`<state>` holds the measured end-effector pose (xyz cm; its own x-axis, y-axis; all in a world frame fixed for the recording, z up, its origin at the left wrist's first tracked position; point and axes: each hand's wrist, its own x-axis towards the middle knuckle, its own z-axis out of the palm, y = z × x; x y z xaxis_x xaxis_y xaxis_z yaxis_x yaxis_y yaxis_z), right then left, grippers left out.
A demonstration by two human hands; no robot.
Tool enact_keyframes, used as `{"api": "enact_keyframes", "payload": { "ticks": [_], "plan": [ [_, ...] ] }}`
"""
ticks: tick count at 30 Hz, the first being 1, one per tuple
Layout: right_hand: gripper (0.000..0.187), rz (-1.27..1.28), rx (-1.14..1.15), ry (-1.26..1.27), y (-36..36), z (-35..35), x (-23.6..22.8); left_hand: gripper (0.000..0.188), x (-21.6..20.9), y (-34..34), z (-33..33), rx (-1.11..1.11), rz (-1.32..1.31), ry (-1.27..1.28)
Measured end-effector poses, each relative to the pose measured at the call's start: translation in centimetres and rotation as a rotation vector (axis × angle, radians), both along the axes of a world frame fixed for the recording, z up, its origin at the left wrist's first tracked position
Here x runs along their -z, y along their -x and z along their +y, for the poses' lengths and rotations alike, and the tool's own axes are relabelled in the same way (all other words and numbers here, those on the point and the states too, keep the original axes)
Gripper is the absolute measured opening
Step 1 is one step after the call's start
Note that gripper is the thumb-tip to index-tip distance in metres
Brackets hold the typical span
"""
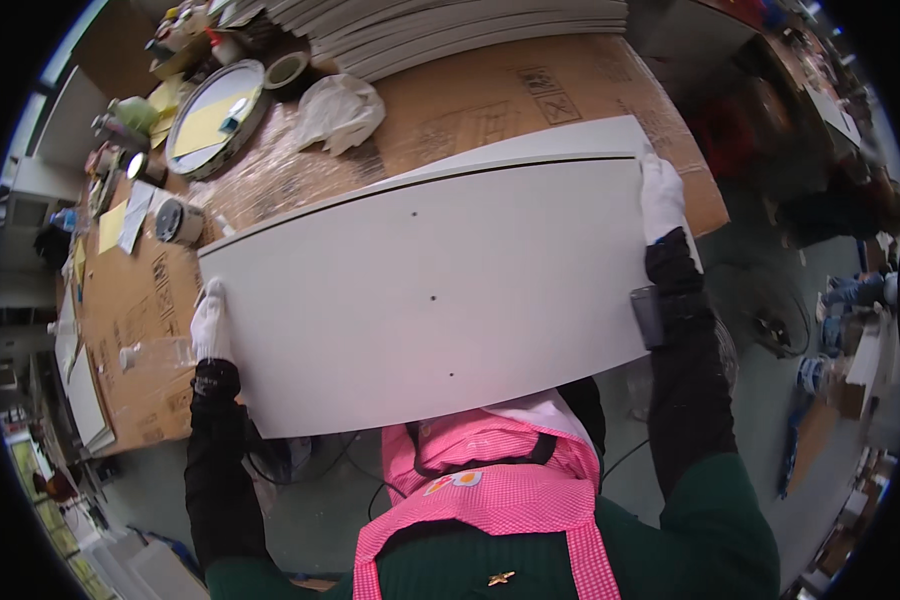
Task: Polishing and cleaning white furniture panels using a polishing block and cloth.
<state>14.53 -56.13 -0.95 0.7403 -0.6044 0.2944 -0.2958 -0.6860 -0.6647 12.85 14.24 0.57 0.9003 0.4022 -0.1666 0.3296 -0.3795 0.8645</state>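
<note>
Panel, white, with three small dark dots in a line down its middle, spans the space between our hands, over the table's near edge and reaching toward our pink apron. Our left hand, in a white glove, grips its left edge; our right hand, gloved too, grips its right edge near the far corner. Whether it also rests on the table, we cannot tell. A white sheet shows past its far edge, partly covered by it. Cardboard and clear film cover the table. Toward the back we see a stack of boards; left of it, a crumpled bag and a round tray with yellow paper. Beside our left hand lies a clear bottle, with a jar farther back.
</note>
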Motion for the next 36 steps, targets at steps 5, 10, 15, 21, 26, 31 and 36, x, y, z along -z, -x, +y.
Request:
{"api": "enact_keyframes", "payload": {
  "ticks": [5, 10, 15, 21, 26, 31, 36],
  "plan": [
    [0.048, -0.024, -0.044, 0.126, 0.3, -3.3, -0.7, 0.058, -6.4, -1.0, -4.7, 0.135, 0.032, 0.068],
    [0.048, -0.03, 0.018, -0.05, -1.6, -1.0, -2.8, 0.053, -4.8, -0.6, -3.6, 0.133, -0.042, 0.198],
    [0.048, -0.04, -0.063, 0.07, -5.4, -2.0, -1.2, 0.057, 1.8, 1.7, -1.4, -0.079, -0.001, 0.058],
    [0.023, -0.025, -0.322, 0.483, -9.2, 2.0, -6.0, 0.062, 4.0, 5.8, -4.9, -0.145, 0.206, -0.175],
    [0.018, 0.103, -0.836, 0.482, -12.5, 15.4, -8.1, 0.052, 2.9, 7.2, -5.6, 0.214, 0.245, 0.063],
    [0.019, 0.173, -1.026, 0.824, -15.1, 29.4, -7.8, 0.049, 0.9, 8.1, -7.2, 0.282, 0.161, 0.034],
    [0.012, -0.036, -1.411, 0.681, -17.1, 45.5, -7.1, 0.057, 0.2, 7.9, -9.0, 0.129, -0.103, 0.014]
  ]
}}
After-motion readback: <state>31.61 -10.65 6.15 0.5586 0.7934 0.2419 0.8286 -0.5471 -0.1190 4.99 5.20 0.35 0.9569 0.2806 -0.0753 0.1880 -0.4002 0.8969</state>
